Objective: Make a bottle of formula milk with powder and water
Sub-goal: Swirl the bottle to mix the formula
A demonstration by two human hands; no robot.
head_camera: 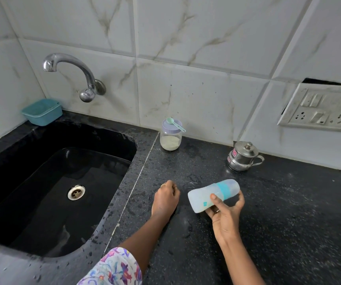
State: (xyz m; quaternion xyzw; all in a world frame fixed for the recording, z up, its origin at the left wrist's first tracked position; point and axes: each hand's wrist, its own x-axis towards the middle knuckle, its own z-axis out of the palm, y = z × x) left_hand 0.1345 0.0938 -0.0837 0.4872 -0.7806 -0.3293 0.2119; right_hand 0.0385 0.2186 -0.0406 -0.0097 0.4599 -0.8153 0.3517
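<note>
Nearest: floral sleeve (114, 268) on the left arm. Left hand (165, 199): resting on the wet black desk (288, 212), fingers loosely bent, holding nothing that shows; probably steadying the person. Right hand (225, 214): fingers (240, 202) and thumb wrapped round the feeding bottle (206, 195), held just above the desk, tipped on its side, teal collar and cap apparently on; looks empty, so likely being checked before opening. Further back: powder jar (170, 138), lidded, about a third full, teal scoop (174, 124) laid across the lid ready to hand. Lidded steel pot (242, 156) to the right, presumably the water. Left: black sink (31, 192), tap (70, 73), teal basket (42, 112). Wall: switch plate (321, 108). Filling not yet begun.
</note>
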